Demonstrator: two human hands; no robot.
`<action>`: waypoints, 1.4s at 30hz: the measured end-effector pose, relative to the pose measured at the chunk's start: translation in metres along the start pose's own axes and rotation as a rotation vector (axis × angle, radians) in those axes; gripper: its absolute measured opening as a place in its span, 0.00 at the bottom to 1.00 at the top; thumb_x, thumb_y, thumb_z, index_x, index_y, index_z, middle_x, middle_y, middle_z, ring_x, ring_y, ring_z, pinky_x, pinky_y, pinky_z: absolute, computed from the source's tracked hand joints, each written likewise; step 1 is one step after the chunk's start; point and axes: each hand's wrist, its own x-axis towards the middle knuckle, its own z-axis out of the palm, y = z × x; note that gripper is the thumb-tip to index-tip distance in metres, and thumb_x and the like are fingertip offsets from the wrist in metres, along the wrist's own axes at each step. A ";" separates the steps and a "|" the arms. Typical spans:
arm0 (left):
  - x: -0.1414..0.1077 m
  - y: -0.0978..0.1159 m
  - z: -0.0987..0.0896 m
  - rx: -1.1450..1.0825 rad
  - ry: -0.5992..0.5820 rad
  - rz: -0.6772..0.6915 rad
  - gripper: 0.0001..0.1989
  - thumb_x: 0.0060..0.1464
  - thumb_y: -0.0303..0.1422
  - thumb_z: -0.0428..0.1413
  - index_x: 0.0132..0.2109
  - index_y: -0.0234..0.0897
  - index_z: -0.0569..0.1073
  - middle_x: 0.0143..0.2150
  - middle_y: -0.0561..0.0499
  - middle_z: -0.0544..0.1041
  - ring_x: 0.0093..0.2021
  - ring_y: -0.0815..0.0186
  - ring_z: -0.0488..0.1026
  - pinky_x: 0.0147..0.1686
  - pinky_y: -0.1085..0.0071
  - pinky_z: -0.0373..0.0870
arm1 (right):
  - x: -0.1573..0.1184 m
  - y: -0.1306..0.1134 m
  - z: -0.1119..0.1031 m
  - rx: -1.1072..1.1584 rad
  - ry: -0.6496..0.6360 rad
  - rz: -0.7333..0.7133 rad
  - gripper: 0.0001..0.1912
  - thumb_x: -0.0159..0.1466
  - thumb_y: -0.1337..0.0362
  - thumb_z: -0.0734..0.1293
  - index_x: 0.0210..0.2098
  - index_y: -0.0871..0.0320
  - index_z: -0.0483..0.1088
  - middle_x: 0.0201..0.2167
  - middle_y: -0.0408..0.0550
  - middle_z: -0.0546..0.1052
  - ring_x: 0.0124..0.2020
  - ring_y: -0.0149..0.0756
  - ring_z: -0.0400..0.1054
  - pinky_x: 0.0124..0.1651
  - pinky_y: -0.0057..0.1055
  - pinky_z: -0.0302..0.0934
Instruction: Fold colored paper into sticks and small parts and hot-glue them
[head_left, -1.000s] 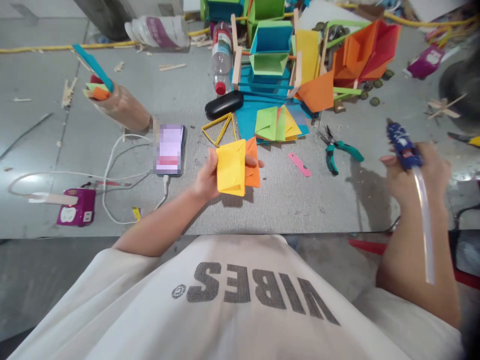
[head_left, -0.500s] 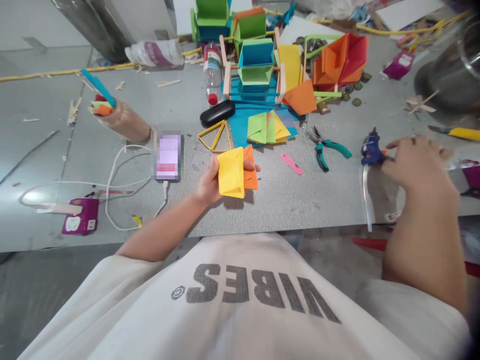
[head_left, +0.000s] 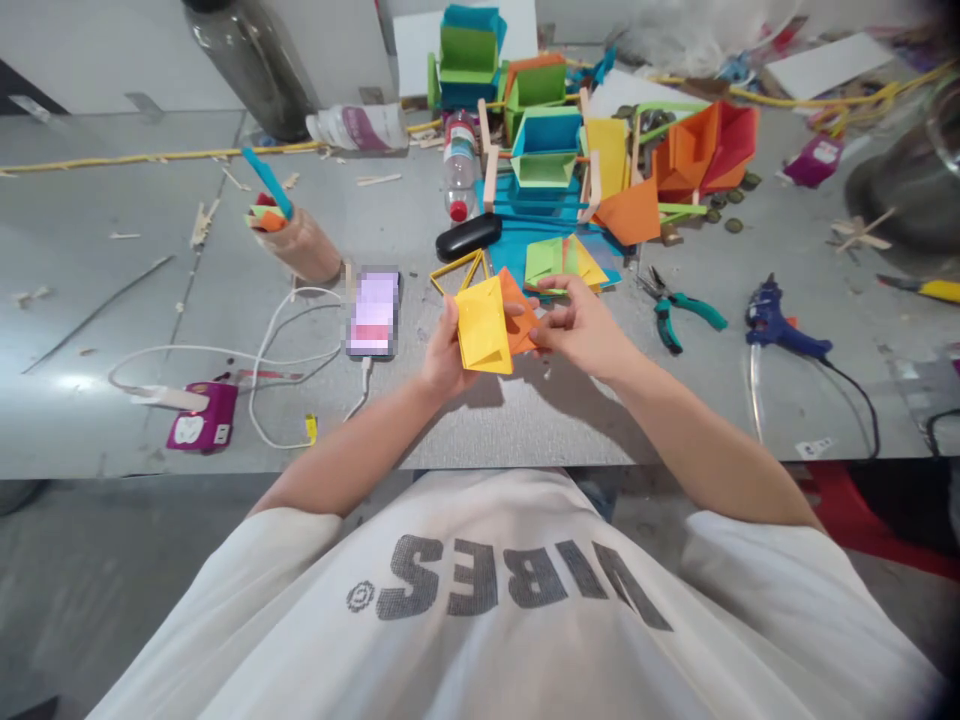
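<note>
My left hand [head_left: 448,352] is closed around a folded yellow paper piece [head_left: 482,325] and a folded orange paper piece [head_left: 516,305] that sticks out behind it to the right. Thumb and fingers of my right hand [head_left: 576,325] pinch the right edge of the orange piece. Just beyond my hands lie folded green and yellow papers [head_left: 559,260] on a blue sheet. A yellow stick triangle frame [head_left: 466,270] is partly covered by the held paper. The blue glue gun [head_left: 780,315] rests on the table to my right.
Teal-handled pliers [head_left: 679,312] lie right of my hands. A phone [head_left: 375,310] on a white cable is at left, near a purple power adapter [head_left: 201,415]. Paper box models [head_left: 547,150], a small bottle [head_left: 460,165] and a black case [head_left: 469,237] stand farther back.
My right hand has left the glue gun and come over to the orange paper in my left hand. The camera view has shifted, so the table contents sit farther right.
</note>
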 end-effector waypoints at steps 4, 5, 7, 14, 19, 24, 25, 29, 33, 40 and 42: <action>0.006 0.008 -0.005 -0.098 0.072 -0.009 0.45 0.66 0.74 0.48 0.49 0.37 0.86 0.55 0.37 0.88 0.62 0.47 0.86 0.55 0.55 0.85 | 0.019 0.010 -0.015 0.057 0.180 -0.063 0.32 0.56 0.57 0.81 0.50 0.46 0.60 0.27 0.33 0.77 0.26 0.37 0.75 0.31 0.38 0.72; 0.007 0.009 -0.006 -0.118 0.065 -0.025 0.45 0.65 0.75 0.49 0.49 0.38 0.86 0.57 0.37 0.88 0.63 0.46 0.85 0.57 0.54 0.85 | 0.021 0.012 -0.016 0.065 0.224 -0.081 0.30 0.56 0.56 0.80 0.49 0.46 0.60 0.28 0.34 0.77 0.27 0.37 0.75 0.31 0.37 0.72; 0.009 0.011 -0.008 -0.137 0.051 -0.062 0.45 0.64 0.75 0.50 0.49 0.38 0.86 0.61 0.37 0.87 0.66 0.45 0.83 0.60 0.52 0.84 | 0.021 0.017 -0.015 0.044 0.270 -0.120 0.24 0.59 0.56 0.78 0.46 0.47 0.62 0.31 0.37 0.78 0.30 0.36 0.75 0.32 0.35 0.72; 0.008 0.008 -0.009 -0.083 0.069 -0.098 0.48 0.65 0.76 0.45 0.50 0.37 0.86 0.62 0.36 0.86 0.65 0.44 0.84 0.61 0.51 0.83 | 0.009 0.024 -0.009 0.008 0.151 -0.185 0.10 0.63 0.54 0.72 0.40 0.51 0.75 0.36 0.44 0.80 0.36 0.39 0.74 0.41 0.40 0.73; 0.005 0.007 -0.006 -0.046 0.026 -0.105 0.47 0.63 0.76 0.50 0.51 0.35 0.86 0.61 0.33 0.87 0.65 0.41 0.84 0.61 0.49 0.83 | 0.003 0.027 -0.010 0.010 0.164 -0.144 0.27 0.67 0.33 0.74 0.37 0.51 0.73 0.32 0.44 0.77 0.34 0.38 0.71 0.40 0.38 0.71; 0.003 0.003 -0.008 -0.094 -0.012 -0.153 0.47 0.62 0.77 0.51 0.51 0.36 0.86 0.61 0.33 0.86 0.64 0.39 0.84 0.58 0.47 0.85 | 0.002 0.037 0.003 0.032 0.210 -0.166 0.30 0.65 0.33 0.77 0.51 0.46 0.68 0.46 0.46 0.78 0.44 0.40 0.76 0.44 0.38 0.74; 0.003 0.002 -0.009 -0.106 -0.002 -0.160 0.47 0.62 0.77 0.51 0.51 0.36 0.85 0.61 0.33 0.86 0.64 0.39 0.84 0.58 0.47 0.85 | 0.002 0.040 0.005 0.039 0.242 -0.192 0.31 0.65 0.34 0.77 0.53 0.45 0.66 0.50 0.47 0.77 0.47 0.41 0.77 0.45 0.38 0.75; 0.001 0.001 -0.009 -0.134 0.031 -0.177 0.47 0.63 0.76 0.50 0.51 0.35 0.85 0.60 0.33 0.86 0.64 0.40 0.84 0.59 0.49 0.85 | 0.001 0.046 0.007 -0.029 0.322 -0.351 0.25 0.70 0.40 0.76 0.52 0.44 0.64 0.57 0.48 0.74 0.52 0.41 0.76 0.52 0.42 0.75; 0.001 0.004 -0.006 -0.136 0.045 -0.196 0.47 0.65 0.75 0.50 0.51 0.32 0.86 0.62 0.31 0.86 0.63 0.40 0.85 0.61 0.50 0.84 | -0.002 0.039 0.001 -0.279 0.353 -0.504 0.16 0.75 0.47 0.72 0.39 0.50 0.71 0.50 0.49 0.80 0.56 0.46 0.77 0.60 0.48 0.72; 0.000 0.004 -0.006 -0.039 -0.012 -0.142 0.48 0.61 0.76 0.54 0.52 0.32 0.87 0.65 0.31 0.85 0.62 0.41 0.86 0.61 0.50 0.83 | -0.005 0.032 -0.005 -0.285 0.292 -0.474 0.16 0.67 0.47 0.80 0.40 0.50 0.78 0.49 0.49 0.88 0.53 0.48 0.83 0.59 0.50 0.77; 0.000 0.004 -0.006 -0.014 -0.024 -0.132 0.48 0.60 0.76 0.55 0.52 0.33 0.87 0.65 0.31 0.84 0.64 0.40 0.85 0.61 0.49 0.83 | -0.005 0.033 -0.006 -0.242 0.281 -0.440 0.17 0.67 0.47 0.80 0.43 0.50 0.78 0.47 0.48 0.88 0.49 0.45 0.84 0.55 0.48 0.79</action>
